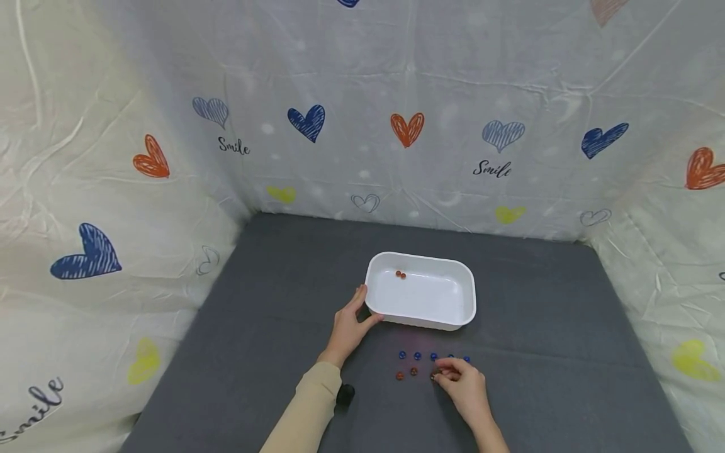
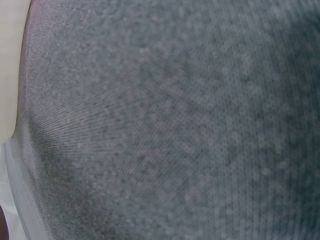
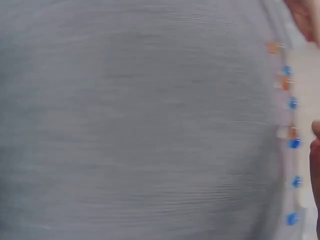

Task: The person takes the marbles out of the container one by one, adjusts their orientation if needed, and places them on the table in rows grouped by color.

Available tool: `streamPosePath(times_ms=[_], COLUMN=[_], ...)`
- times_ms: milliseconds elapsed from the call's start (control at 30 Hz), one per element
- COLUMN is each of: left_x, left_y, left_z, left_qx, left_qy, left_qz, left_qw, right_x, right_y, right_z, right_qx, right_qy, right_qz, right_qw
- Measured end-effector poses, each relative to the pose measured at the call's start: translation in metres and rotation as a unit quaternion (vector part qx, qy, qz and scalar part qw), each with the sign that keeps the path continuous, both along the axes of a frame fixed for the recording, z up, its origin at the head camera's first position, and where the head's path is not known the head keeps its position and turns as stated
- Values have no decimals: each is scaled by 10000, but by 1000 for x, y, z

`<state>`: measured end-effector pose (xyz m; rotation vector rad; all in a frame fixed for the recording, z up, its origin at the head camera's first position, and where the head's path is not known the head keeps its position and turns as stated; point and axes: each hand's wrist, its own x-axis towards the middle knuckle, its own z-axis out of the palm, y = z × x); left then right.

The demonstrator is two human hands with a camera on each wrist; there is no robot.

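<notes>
A white rectangular tray [image 1: 419, 319] stands on the dark table, with two orange-brown beads [image 1: 400, 275] inside at its back left. My left hand [image 1: 347, 327] grips its front left corner, fingers along the left wall and thumb at the front rim. In front of the tray, several blue beads [image 1: 417, 356] lie in a row. Nearer to me are orange-brown beads [image 1: 414, 372]. At the rightmost of these, a darker bead [image 1: 433, 377], my right hand [image 1: 466, 385] reaches down with thumb and index finger apart. The right wrist view is blurred.
A small black object [image 1: 345, 395] lies beside my left sleeve. Grey cloth [image 1: 538, 352] covers the table. Printed curtains with hearts [image 1: 408, 130] hang at the back and both sides.
</notes>
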<state>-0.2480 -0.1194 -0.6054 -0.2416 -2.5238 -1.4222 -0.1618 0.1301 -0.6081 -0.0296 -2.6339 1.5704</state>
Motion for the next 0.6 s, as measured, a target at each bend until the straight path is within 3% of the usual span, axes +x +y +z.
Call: streamPosePath(times_ms=[133, 267, 433, 600], left_x=[-1, -2, -1, 1], left_y=[-1, -1, 1, 1], left_z=[1, 1, -1, -1], left_qx=[-1, -7, -13, -28], left_qy=[58, 40, -23, 17], left_qz=[22, 40, 31, 54], left_qw=[10000, 10000, 10000, 10000], right_x=[-16, -41, -70, -100], right_y=[5, 9, 5, -9], right_z=[21, 47, 80, 93], right_qx=[-500, -840, -960, -1207], right_qy=[286, 560, 443, 484], right_qz=[-53, -61, 9, 193], right_qw=[9983, 9949, 9944, 9913])
